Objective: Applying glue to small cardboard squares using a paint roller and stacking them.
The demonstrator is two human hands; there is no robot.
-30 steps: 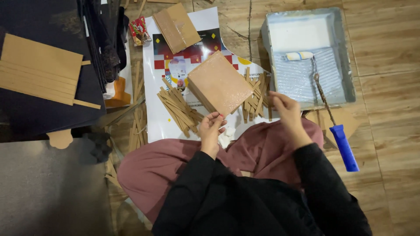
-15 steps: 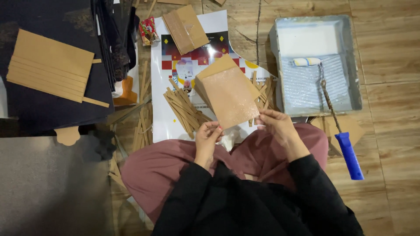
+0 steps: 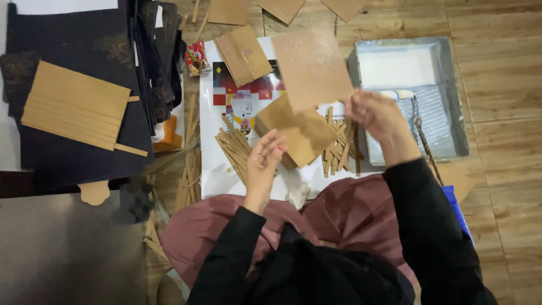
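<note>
Brown card sheet (image 3: 310, 65), now lifted off my stack (image 3: 296, 135): right hand (image 3: 375, 113) pinching it, left hand (image 3: 265, 161) fingers loosely apart.

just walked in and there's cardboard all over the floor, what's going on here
A person sits on the wooden floor handling cardboard. The right hand lifts one brown cardboard sheet, blurred in the picture. The left hand rests on a stack of cardboard pieces on a white poster. Thin cardboard strips lie beside the stack. A grey paint tray sits on the right.
</note>
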